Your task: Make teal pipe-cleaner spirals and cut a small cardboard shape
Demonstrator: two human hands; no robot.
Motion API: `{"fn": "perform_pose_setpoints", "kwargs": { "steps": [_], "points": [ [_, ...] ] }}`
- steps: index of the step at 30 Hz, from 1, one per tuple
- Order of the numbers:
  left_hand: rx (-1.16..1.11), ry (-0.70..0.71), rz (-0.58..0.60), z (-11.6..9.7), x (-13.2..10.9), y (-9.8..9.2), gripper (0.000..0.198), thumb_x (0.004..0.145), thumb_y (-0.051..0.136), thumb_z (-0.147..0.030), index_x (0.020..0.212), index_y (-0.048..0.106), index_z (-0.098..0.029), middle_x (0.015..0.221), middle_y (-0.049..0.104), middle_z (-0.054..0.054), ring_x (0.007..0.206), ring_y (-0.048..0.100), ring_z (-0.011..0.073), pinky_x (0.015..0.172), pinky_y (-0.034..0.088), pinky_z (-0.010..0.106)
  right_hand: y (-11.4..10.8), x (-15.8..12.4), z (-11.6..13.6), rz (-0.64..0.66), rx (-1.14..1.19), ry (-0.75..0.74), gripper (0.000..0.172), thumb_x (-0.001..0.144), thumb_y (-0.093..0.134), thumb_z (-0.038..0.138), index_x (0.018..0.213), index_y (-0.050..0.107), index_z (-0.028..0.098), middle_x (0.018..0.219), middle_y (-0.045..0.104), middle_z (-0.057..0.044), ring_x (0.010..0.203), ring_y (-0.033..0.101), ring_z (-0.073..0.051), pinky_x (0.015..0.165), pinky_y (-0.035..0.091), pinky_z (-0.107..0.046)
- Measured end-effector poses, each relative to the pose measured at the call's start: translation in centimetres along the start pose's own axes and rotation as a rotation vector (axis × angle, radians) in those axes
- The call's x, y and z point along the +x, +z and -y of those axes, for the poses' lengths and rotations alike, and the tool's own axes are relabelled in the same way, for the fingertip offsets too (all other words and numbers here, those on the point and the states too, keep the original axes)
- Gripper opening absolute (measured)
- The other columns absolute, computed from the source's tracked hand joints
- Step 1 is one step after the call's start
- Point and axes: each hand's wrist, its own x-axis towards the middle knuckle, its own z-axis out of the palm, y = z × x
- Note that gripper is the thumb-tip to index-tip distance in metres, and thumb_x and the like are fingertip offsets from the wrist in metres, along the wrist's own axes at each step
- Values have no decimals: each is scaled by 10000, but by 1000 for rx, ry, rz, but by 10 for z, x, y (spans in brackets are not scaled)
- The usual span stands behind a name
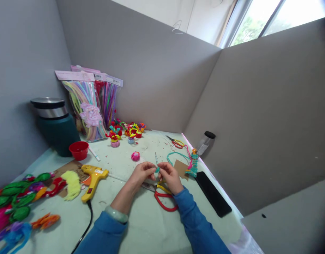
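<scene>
We see the left hand [143,172] and the right hand [169,176] brought together at the fingertips, thumb and finger of each pinched on a small teal piece [157,170] above the pale green tabletop [143,229]. Largest of what lies around them is the yellow glue gun [93,181], left of the left hand, its cord trailing toward us. Scissors [163,194] with red and yellow handles lie below the hands, partly covered by them. Next comes brown card [181,170], just beside the right hand. A thin, marked stick [156,157] shows beyond the fingertips (whether it touches the piece, we cannot tell). Smallest is the piece itself: bright teal above, whitish below, its full outline hidden from us by fingers.
</scene>
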Motion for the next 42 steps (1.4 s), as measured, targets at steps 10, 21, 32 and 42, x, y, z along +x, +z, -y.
{"fn": "perform_pose_setpoints", "kwargs": {
  "steps": [10,21,32,42],
  "points": [
    [-167,-46,-230,-5,2,-1,291,525,785,-273,717,639,-110,522,564,-29,427,514,71,497,468,218,-22,-17,16,-254,-700,-346,141,843,446,203,924,560,179,848,639,-72,738,601,-195,715,478,-336],
    [-523,122,-519,-19,7,-31,110,639,700,-158,713,619,-156,679,639,-6,502,545,45,523,472,157,-128,-46,27,-774,-996,-199,245,781,436,276,944,569,149,839,650,-112,759,608,-241,722,467,-368],
    [242,-26,161,-1,-17,21,311,653,663,-273,923,699,-122,496,574,-6,400,493,83,423,372,186,-103,8,39,-459,-941,-250,224,809,408,225,907,599,161,852,661,-77,758,604,-199,732,458,-311],
    [490,-124,739,15,-50,47,251,705,563,-241,883,739,-218,681,677,15,402,486,82,430,387,194,-115,66,5,235,-1248,114,641,370,831,225,975,622,192,928,628,-48,845,568,-227,714,413,-267]
  ]
}}
